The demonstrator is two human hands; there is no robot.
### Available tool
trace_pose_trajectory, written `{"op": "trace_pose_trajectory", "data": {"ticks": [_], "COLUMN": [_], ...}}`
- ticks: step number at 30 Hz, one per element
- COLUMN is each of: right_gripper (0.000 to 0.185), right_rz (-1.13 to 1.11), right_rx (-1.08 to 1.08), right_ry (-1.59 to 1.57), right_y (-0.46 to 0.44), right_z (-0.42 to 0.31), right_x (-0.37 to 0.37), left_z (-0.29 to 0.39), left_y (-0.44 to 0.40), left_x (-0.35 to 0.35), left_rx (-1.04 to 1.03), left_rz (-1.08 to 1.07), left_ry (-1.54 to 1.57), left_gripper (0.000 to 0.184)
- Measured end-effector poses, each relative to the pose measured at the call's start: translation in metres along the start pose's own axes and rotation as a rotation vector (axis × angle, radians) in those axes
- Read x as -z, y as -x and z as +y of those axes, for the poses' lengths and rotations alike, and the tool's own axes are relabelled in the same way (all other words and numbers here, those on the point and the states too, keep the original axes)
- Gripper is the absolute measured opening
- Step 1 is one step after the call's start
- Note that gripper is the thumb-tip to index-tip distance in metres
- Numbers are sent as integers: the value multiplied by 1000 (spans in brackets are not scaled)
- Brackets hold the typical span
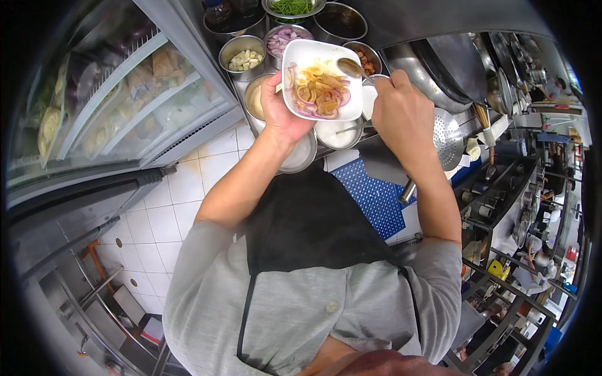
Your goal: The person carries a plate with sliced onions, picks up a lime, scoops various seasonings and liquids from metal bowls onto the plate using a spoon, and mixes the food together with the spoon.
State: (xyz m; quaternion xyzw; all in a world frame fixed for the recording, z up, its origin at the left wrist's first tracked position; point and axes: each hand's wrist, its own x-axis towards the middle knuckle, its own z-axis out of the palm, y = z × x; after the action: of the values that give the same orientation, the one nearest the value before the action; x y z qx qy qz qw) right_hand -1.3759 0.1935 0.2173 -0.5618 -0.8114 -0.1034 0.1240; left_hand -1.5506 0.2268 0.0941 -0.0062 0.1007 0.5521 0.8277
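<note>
A square white bowl (291, 88) is held up in front of me by my left hand (282, 111), whose fingers grip its left and lower side. Inside lie sliced red onions (323, 100) with a brown sauce and yellowish bits. My right hand (404, 113) is closed round the handle of a metal spoon (350, 67), and the spoon's head hangs over the bowl's right rim. Behind and below the bowl stand several metal tubs, among them one of chopped garlic (245, 61), one of sliced onion (283, 40) and one of white powder (337, 135).
A bowl of chopped greens (292, 7) and a pot of dark liquid (340, 22) stand farther back. To the right are a large wok (426, 81) and a perforated ladle (446, 139). A glass-door fridge (119, 81) is at left. A blue mat (364, 194) lies below; other people work far right.
</note>
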Motion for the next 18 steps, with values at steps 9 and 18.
{"op": "trace_pose_trajectory", "data": {"ticks": [9, 18], "right_gripper": [11, 11], "right_rz": [2, 143], "right_rx": [-202, 24], "right_ry": [-543, -168], "right_y": [24, 23], "right_z": [-17, -16], "right_x": [-39, -20], "left_z": [-9, -11], "left_y": [-9, -10], "left_x": [-4, -2], "left_rx": [-106, -19], "left_rz": [7, -6], "left_ry": [-25, -22], "left_gripper": [81, 80]}}
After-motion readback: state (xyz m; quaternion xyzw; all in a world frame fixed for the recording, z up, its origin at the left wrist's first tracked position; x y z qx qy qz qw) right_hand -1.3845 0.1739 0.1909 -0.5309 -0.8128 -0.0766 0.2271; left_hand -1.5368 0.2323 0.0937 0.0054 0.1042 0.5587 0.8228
